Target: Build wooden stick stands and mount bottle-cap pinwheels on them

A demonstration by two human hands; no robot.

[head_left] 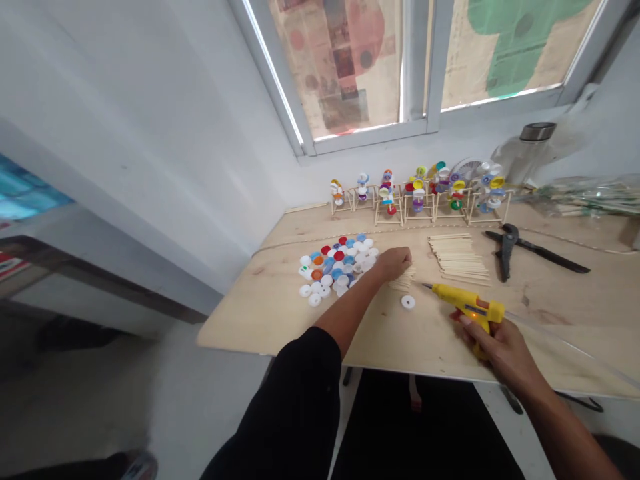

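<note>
My right hand (505, 350) is wrapped round the grip of a yellow hot glue gun (463, 300), its lit orange light showing and its nozzle aimed left. My left hand (396, 264) reaches down at a small pile of short wooden sticks (404, 280), its fingers curled closed; what they hold, if anything, is hidden. Just below the nozzle lies a white bottle cap (408, 303) with a dark centre. Left of that hand spreads a heap of coloured bottle caps (336, 261). Longer wooden sticks (459, 259) lie in a row beyond the glue gun.
Black pliers (540, 252) rest on the right of the wooden table (250, 313). Several stick frames with coloured caps (390, 200) line the back by the window. A glass bottle (525, 153) and bagged sticks (590, 197) stand behind right. A cord (300, 239) crosses the tabletop.
</note>
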